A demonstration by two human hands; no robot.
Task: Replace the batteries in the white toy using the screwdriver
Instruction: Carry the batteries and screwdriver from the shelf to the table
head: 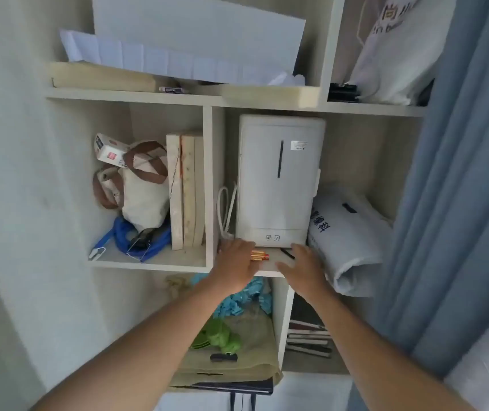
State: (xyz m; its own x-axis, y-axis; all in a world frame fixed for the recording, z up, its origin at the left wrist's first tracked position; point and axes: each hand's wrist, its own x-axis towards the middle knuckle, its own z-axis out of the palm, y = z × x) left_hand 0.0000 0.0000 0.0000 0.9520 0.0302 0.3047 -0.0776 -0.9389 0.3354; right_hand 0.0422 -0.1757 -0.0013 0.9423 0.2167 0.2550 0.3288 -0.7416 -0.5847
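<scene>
Reaching: left hand (pixel 235 266) touching batteries (pixel 259 256), right hand (pixel 302 268) beside.

Pale wood shelving unit (pixel 210 188) — blue curtain (pixel 451 203) right, white wall (pixel 9 173) left, seemingly daylit.

Both hands (pixel 234 266) at shelved batteries (pixel 260 256)

The tall white plastic appliance (pixel 279 179) standing in the middle shelf compartment bears two grey Chinese characters, "孕贝", low on its front, and a small rectangular sticker near its upper right whose print is too small to read. The rolled white bag (pixel 353 241) lying beside it carries dark blue Chinese characters, only partly visible. The white bag (pixel 397 48) on the upper shelf shows gold lettering, cut off and unreadable.
</scene>
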